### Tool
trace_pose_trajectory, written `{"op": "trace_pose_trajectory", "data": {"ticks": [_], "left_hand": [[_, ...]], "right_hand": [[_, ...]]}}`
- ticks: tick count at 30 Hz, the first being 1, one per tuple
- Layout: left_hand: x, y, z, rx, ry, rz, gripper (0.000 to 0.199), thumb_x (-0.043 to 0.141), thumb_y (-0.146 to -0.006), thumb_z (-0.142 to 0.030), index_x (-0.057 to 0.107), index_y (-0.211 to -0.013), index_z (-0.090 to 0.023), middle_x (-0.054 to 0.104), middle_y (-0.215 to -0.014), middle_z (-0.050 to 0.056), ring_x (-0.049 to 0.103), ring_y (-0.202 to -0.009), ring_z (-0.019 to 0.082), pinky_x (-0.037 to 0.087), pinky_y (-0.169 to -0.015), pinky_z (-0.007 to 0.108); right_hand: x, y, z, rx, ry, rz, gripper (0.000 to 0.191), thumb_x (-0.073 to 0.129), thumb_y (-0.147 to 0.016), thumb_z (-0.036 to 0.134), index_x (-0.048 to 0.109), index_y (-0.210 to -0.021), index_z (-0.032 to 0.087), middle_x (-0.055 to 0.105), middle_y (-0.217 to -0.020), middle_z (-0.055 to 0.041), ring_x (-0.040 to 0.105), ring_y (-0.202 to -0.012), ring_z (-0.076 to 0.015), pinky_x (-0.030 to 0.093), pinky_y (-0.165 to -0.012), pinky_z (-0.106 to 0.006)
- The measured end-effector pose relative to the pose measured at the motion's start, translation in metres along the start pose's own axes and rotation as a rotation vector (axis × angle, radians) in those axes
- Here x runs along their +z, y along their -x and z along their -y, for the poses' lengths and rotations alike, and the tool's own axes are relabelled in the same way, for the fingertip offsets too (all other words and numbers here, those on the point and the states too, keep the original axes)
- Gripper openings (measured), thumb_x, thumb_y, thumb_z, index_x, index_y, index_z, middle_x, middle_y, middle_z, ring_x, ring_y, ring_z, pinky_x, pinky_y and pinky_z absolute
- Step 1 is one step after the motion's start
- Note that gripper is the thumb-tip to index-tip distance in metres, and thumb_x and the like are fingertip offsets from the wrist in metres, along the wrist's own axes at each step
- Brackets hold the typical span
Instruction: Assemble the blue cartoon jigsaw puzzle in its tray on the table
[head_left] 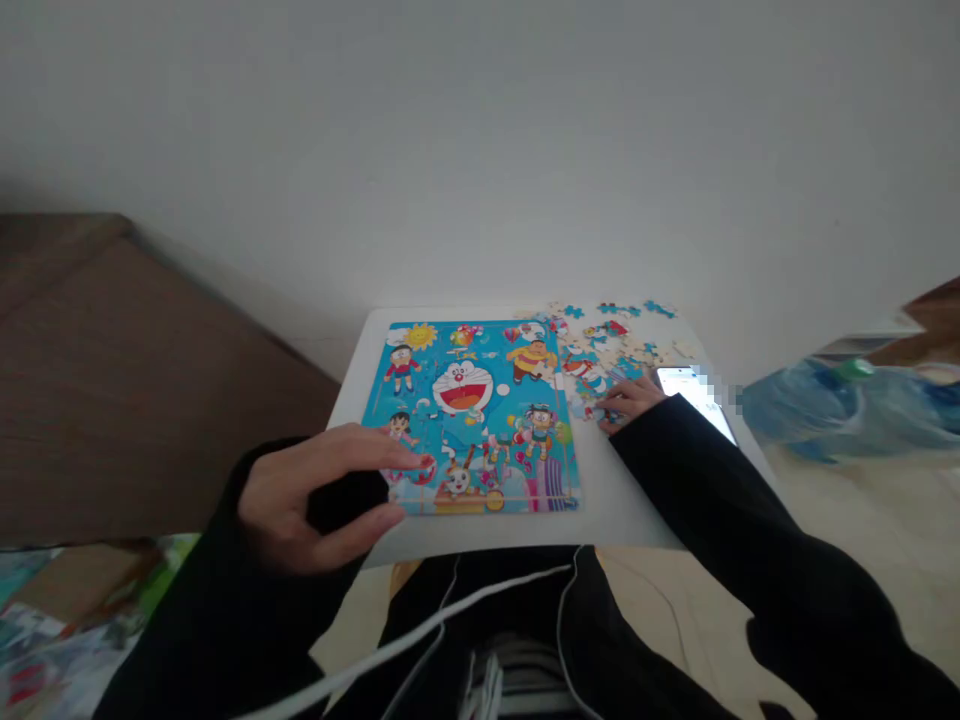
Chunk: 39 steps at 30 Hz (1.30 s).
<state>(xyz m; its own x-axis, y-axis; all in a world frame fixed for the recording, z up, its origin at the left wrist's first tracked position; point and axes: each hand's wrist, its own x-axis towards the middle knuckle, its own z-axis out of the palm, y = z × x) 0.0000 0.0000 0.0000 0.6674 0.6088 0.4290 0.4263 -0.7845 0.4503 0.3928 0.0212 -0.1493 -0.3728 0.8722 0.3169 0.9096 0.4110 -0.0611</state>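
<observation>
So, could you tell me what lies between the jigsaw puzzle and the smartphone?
In the head view, the right hand and loose puzzle pieces lie between the jigsaw puzzle and the smartphone.

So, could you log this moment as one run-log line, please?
left hand: touching jigsaw puzzle | right hand: on loose puzzle pieces

The bare left hand sits at 8 o'clock in view, palm down, its long fingers spread and arched, thumb low. The bare right hand lies at 2 o'clock, fingers curled downward. Loose black fabric sleeves cover both forearms to the wrists.
</observation>
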Motion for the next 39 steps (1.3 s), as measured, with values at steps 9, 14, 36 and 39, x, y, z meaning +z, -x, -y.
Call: {"op": "trace_pose_trajectory", "data": {"ticks": [9, 14, 36, 39], "left_hand": [[0.041, 0.035, 0.025, -0.169, -0.102, -0.136, 0.018, 0.055, -0.079, -0.029, 0.062, -0.094, -0.021, 0.071, -0.087, 0.001, 0.065, -0.08, 0.015, 0.049, -0.086, 0.029], [0.052, 0.031, 0.035, -0.24, -0.111, -0.105, 0.022, 0.06, -0.073, -0.032, 0.065, -0.092, -0.022, 0.07, -0.087, 0.003, 0.065, -0.079, 0.017, 0.05, -0.084, 0.031], [0.1, -0.039, 0.058, -0.201, -0.097, 0.251, 0.036, 0.055, -0.074, -0.047, 0.065, -0.1, -0.024, 0.068, -0.099, 0.001, 0.061, -0.098, 0.021, 0.038, -0.098, 0.039], [0.113, -0.038, 0.064, -0.188, -0.121, 0.275, 0.042, 0.057, -0.073, -0.047, 0.061, -0.109, -0.026, 0.064, -0.11, 0.002, 0.056, -0.106, 0.021, 0.039, -0.097, 0.037]], "right_hand": [[-0.013, -0.006, 0.015, 0.098, -0.138, -0.148, 0.016, 0.059, -0.07, 0.031, 0.068, -0.08, 0.022, 0.069, -0.077, -0.0033, 0.062, -0.073, -0.0188, 0.051, -0.07, -0.03], [-0.019, -0.023, 0.031, 0.084, -0.195, -0.291, 0.018, 0.058, -0.072, 0.033, 0.067, -0.081, 0.021, 0.069, -0.074, -0.0026, 0.063, -0.068, -0.0166, 0.052, -0.067, -0.028], [0.032, -0.098, 0.045, 0.151, -0.208, 0.033, 0.03, 0.054, -0.079, 0.039, 0.066, -0.097, 0.018, 0.067, -0.098, -0.0082, 0.063, -0.086, -0.0185, 0.048, -0.074, -0.027], [0.038, -0.095, 0.041, 0.109, -0.229, 0.068, 0.028, 0.056, -0.078, 0.035, 0.066, -0.099, 0.019, 0.067, -0.099, -0.0063, 0.063, -0.089, -0.0178, 0.048, -0.081, -0.026]]}}
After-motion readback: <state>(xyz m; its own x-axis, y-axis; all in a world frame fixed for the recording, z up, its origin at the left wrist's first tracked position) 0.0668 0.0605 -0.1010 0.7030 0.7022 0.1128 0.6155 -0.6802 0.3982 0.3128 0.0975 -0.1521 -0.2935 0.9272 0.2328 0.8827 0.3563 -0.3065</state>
